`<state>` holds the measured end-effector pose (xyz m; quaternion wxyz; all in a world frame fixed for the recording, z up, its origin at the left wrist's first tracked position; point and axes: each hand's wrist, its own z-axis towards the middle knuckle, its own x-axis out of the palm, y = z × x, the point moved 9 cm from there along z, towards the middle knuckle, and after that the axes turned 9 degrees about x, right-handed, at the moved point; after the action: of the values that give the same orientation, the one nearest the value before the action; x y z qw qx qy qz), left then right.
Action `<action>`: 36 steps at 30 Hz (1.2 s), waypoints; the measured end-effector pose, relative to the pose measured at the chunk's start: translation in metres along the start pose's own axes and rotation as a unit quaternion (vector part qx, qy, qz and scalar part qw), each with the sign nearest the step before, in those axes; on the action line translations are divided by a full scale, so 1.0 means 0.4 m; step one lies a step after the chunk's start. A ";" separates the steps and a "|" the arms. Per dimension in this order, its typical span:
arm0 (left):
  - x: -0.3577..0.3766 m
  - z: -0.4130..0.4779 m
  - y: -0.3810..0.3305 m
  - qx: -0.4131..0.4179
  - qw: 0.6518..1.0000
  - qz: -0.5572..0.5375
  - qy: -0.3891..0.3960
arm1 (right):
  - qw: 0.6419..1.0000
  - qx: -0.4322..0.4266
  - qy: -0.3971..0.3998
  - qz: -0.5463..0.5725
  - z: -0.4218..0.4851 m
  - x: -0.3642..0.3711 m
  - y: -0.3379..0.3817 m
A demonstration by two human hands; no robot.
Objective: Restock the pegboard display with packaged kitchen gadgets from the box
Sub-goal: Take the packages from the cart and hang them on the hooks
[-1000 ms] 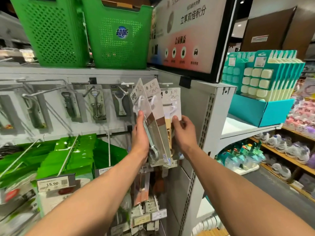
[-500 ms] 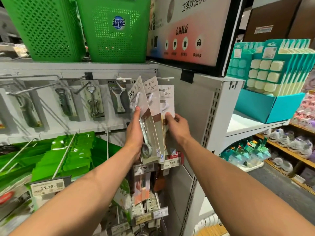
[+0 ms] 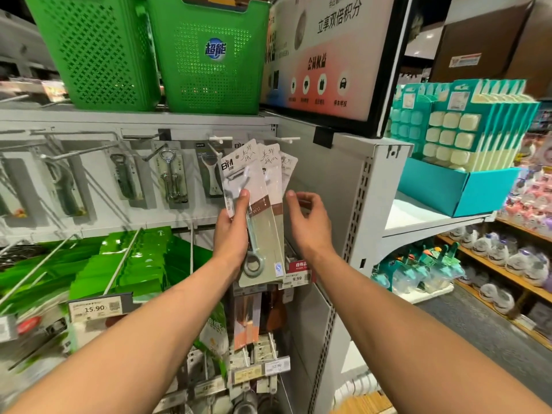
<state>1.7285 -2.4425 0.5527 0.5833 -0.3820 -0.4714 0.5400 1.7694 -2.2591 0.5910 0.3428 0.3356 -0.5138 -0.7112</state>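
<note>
My left hand (image 3: 232,231) grips a fan of carded peeler packs (image 3: 259,204), each with a pale card and a mint-handled peeler, held up in front of the grey pegboard (image 3: 98,210). My right hand (image 3: 309,222) hovers just right of the packs, its fingers loosely curled and holding nothing. Two white peg hooks (image 3: 288,139) stick out above the packs. Bottle openers (image 3: 169,177) and another peeler (image 3: 212,177) hang on pegs to the left.
Two green perforated baskets (image 3: 209,55) stand on the top shelf. Green pouches (image 3: 131,264) hang on long pegs at lower left, with price tags 15.90 (image 3: 95,307) and 9.99 (image 3: 297,277). A teal display box (image 3: 460,189) sits on the right shelf beside the aisle.
My right hand has let go of the rearmost pack and drawn back a little to the right. My left hand still holds the fan of packs at about the same height.
</note>
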 end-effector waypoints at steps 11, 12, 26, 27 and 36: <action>-0.024 -0.015 0.012 0.014 1.000 -0.007 -0.027 | 0.997 -0.070 0.023 -0.016 -0.026 0.008 0.024; -0.024 -0.016 0.008 0.013 0.999 -0.016 -0.029 | 0.998 -0.066 0.005 -0.018 -0.023 -0.001 0.020; -0.008 0.012 0.036 -0.026 0.999 -0.024 -0.017 | 0.995 -0.040 -0.038 -0.083 0.044 -0.023 -0.009; -0.008 0.013 0.031 -0.019 0.999 -0.020 -0.015 | 0.995 -0.042 -0.038 -0.082 0.042 -0.021 -0.013; -0.013 0.064 0.053 -0.002 1.000 -0.003 -0.010 | 0.995 -0.038 -0.035 -0.084 0.062 0.001 -0.054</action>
<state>1.6985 -2.4465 0.5385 0.5793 -0.3763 -0.4800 0.5408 1.7454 -2.2418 0.5762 0.2761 0.3394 -0.4683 -0.7676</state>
